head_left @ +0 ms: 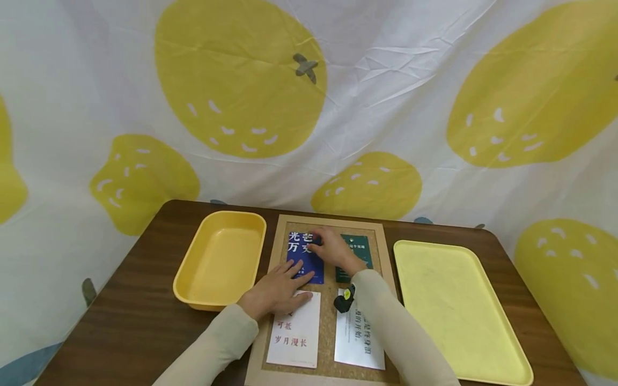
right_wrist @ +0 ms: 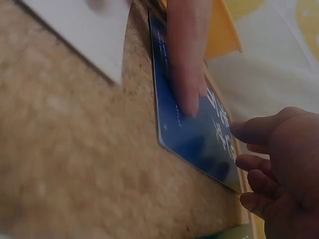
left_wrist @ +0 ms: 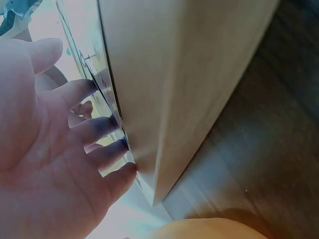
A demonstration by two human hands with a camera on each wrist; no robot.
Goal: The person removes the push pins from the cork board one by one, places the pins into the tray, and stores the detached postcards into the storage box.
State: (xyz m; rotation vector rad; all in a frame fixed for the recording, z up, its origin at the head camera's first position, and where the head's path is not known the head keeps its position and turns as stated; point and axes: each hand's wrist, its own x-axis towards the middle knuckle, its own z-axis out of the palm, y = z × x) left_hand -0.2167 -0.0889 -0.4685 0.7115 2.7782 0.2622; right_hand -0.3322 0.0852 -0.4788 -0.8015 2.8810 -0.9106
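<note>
Lemon-printed cloth [head_left: 386,96] is hanging behind a dark wood-grain table [head_left: 125,300] in the head view. A wood-framed corkboard [head_left: 327,327] is lying between a deep orange-yellow bin [head_left: 219,268] at left and a shallow pale-yellow tray [head_left: 454,311] at right. Four cards are lying on the cork: a blue card [head_left: 311,262] at upper left, a green card [head_left: 365,249] at upper right, a red-lettered white card [head_left: 294,335] at lower left and a dark-lettered white card [head_left: 348,343] at lower right. The left hand [head_left: 282,289] is spreading its fingers over the blue card's lower part, its thumb lying over the red-lettered card's top. The right hand [head_left: 334,249] is bending its fingers at the blue card's upper right.

From the left wrist, that hand's grip is showing loose and holding nothing, fingers reaching past the board's wooden frame [left_wrist: 144,99].

From the right wrist, a left finger is pressing the blue card against the cork, while the right thumb and bent fingers are hovering about its lettered end; whether that grip is pinching anything is impossible to tell.
</note>
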